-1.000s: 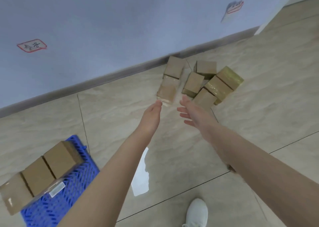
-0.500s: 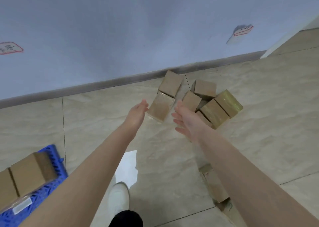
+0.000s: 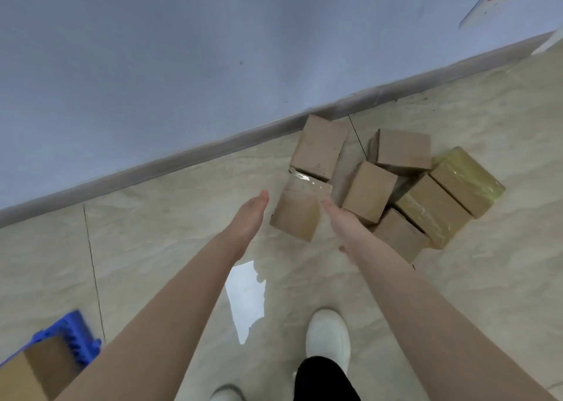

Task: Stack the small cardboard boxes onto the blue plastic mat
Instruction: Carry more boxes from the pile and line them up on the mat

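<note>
Plain brown cardboard boxes [image 3: 318,146]; one box [image 3: 467,178] wrapped in glossy yellow-green film; blue mat [image 3: 71,335]; beige marbled floor tiles [image 3: 152,233] with thin dark joints; pale blue-grey wall [image 3: 152,65]; grey skirting [image 3: 182,160]; white shoe [image 3: 327,336]; black trouser leg [image 3: 323,379].

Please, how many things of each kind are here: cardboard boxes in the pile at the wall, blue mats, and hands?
Cardboard boxes in the pile: 7
Blue mat: 1
Hands: 2, the left hand and the right hand
Total: 10
</note>
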